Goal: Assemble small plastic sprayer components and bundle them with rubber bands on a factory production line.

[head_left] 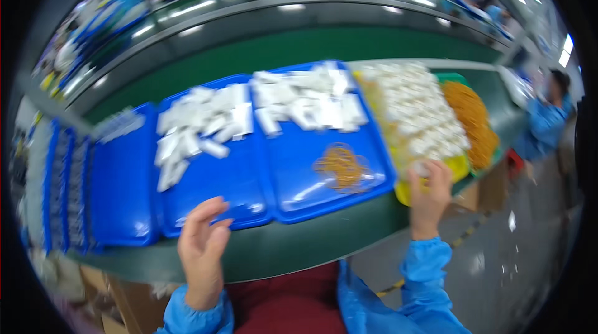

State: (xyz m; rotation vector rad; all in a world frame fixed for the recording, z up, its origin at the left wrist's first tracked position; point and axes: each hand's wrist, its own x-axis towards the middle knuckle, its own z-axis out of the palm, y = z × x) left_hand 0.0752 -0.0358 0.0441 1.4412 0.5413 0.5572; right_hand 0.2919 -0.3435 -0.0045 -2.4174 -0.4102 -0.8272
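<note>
My left hand (202, 247) hovers by the near rim of the middle blue tray (218, 200); its fingers are apart with nothing between them. At the near end of a yellow tray (460, 169), my right hand (431, 200) pinches a small white piece (422, 169). Rows of similar white pieces (420, 106) fill that tray. White flat rectangular pieces (202, 113) lie scattered in the middle blue tray. More of them (311, 100) lie in the right blue tray (289, 200), with a small pile of thin tan rings like rubber bands (342, 167) nearer me.
A large heap of tan bands (470, 122) sits on a green tray at the right. Another blue tray (124, 178) lies left, beside upright blue trays (62, 184). Beyond runs a green conveyor belt (280, 44). A person in blue (542, 122) sits at far right.
</note>
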